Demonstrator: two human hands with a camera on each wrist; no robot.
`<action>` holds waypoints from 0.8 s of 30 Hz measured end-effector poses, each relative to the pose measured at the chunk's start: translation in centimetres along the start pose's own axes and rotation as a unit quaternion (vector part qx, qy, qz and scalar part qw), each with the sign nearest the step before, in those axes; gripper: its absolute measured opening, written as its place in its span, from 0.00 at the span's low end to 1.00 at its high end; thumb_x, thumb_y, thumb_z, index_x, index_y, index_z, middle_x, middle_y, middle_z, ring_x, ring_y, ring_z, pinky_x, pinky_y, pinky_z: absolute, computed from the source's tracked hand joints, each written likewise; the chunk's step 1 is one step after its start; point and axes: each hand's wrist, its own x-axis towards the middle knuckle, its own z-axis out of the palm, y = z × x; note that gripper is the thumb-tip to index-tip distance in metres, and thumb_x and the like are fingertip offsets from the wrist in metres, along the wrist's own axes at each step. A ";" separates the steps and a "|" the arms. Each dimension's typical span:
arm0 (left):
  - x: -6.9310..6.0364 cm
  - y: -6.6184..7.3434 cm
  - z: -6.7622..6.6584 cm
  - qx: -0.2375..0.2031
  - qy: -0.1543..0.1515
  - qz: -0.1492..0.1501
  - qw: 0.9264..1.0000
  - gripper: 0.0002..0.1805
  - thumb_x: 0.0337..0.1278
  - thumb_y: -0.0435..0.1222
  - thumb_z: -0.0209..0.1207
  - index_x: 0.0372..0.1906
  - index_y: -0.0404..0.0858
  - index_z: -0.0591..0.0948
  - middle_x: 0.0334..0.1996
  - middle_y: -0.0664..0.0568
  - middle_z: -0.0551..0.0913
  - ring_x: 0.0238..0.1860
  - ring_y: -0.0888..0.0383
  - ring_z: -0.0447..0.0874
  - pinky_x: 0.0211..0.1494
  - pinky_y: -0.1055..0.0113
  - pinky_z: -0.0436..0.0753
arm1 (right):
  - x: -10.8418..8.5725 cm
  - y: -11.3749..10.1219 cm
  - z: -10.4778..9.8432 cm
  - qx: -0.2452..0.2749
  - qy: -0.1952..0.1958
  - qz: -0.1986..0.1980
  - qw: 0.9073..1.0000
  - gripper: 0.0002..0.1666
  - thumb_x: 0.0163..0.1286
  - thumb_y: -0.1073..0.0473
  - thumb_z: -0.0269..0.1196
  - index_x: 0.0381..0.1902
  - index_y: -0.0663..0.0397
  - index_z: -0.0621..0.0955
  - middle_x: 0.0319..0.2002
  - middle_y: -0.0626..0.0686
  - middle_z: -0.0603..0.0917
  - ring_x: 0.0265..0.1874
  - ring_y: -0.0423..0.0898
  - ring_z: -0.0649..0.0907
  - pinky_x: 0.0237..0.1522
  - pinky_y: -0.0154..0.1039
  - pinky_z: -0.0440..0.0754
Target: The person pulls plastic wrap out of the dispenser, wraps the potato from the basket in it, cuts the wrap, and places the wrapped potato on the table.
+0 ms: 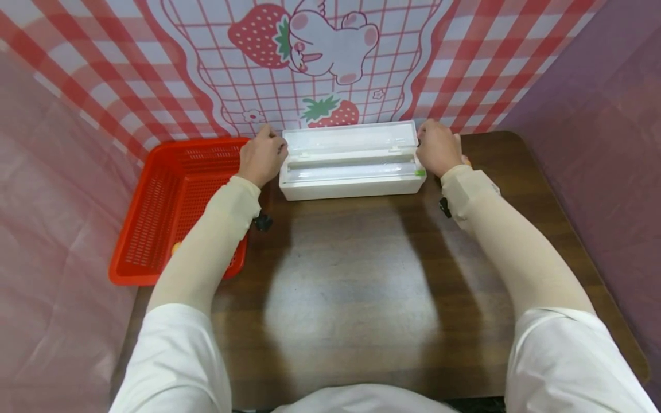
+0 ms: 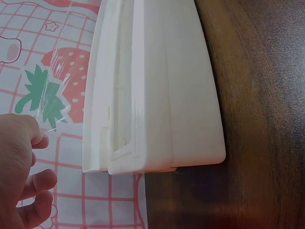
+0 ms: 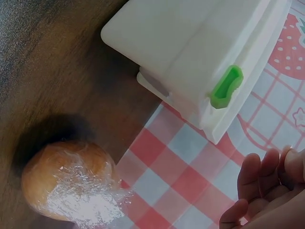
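Film [image 2: 56, 76], clear and finely creased, is pinched by left hand [image 1: 262, 156]; in left-wrist view it is stretched off toward 12–1 o'clock. Fingers of right hand [image 1: 439, 147] are curled and pinched too, film hardly seen there. White box [image 1: 353, 188], long, lid [image 1: 351, 136] raised, green piece [image 3: 226, 88] fitted at right end, is set at desk's [image 1: 351, 275] 12 o'clock: 3 o'clock from left hand, 9 from right. Plastic-wrapped orange-brown ball [image 3: 71, 181] is placed near right hand; red basket [image 1: 181, 143] is seen at left hand's 8 o'clock.

Pale glare whitens the table [image 1: 351, 292] between soft shadows, the wrist views dimmer.
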 end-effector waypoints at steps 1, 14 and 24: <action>0.0 0.0 -0.1 0.001 0.001 0.000 1.000 0.16 0.74 0.40 0.52 0.49 0.37 0.88 0.48 0.43 0.76 0.36 0.43 0.82 0.40 0.49 0.83 | 0.0 -0.1 -0.1 0.001 -0.002 0.002 1.000 0.18 0.70 0.66 0.52 0.56 0.65 0.75 0.52 0.63 0.79 0.54 0.62 0.76 0.61 0.62 0.61; 0.0 0.1 -0.7 0.006 0.017 0.009 1.000 0.16 0.74 0.40 0.52 0.48 0.38 0.88 0.46 0.44 0.76 0.34 0.43 0.81 0.38 0.48 0.82 | 0.0 -0.5 -0.6 -0.008 0.012 0.000 1.000 0.16 0.69 0.66 0.53 0.53 0.65 0.74 0.49 0.63 0.79 0.51 0.63 0.77 0.60 0.62 0.60; 0.2 0.4 -1.6 0.015 0.004 0.000 1.000 0.18 0.75 0.42 0.51 0.52 0.37 0.87 0.48 0.43 0.75 0.35 0.43 0.81 0.39 0.49 0.83 | 0.2 -0.9 -1.3 -0.007 0.013 0.005 1.000 0.19 0.70 0.62 0.56 0.56 0.65 0.74 0.49 0.63 0.78 0.51 0.61 0.77 0.61 0.61 0.62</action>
